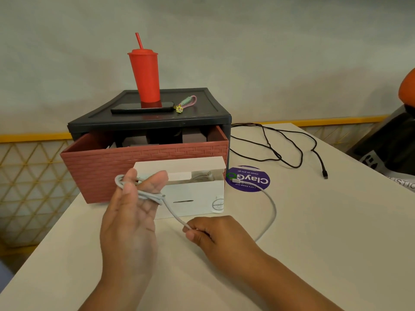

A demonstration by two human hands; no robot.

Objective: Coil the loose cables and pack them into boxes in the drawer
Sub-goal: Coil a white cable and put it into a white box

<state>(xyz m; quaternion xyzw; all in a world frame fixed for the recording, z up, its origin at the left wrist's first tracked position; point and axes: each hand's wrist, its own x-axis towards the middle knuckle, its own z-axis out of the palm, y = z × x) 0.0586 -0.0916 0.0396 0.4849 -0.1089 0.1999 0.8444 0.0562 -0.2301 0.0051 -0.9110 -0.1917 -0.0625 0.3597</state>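
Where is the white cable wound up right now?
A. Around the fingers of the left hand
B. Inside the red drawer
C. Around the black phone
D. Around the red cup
A: loops of the white cable sit around the fingers of the raised left hand, while the right hand pinches the loose length leading off them.

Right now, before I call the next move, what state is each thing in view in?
left hand: fingers straight, carrying loops
right hand: pinches the white cable
white cable: partly coiled, rest trailing
black cable: loose, uncoiled
white box: lid open
drawer: pulled open
red tumbler: upright, lidded, straw in
phone: lying flat
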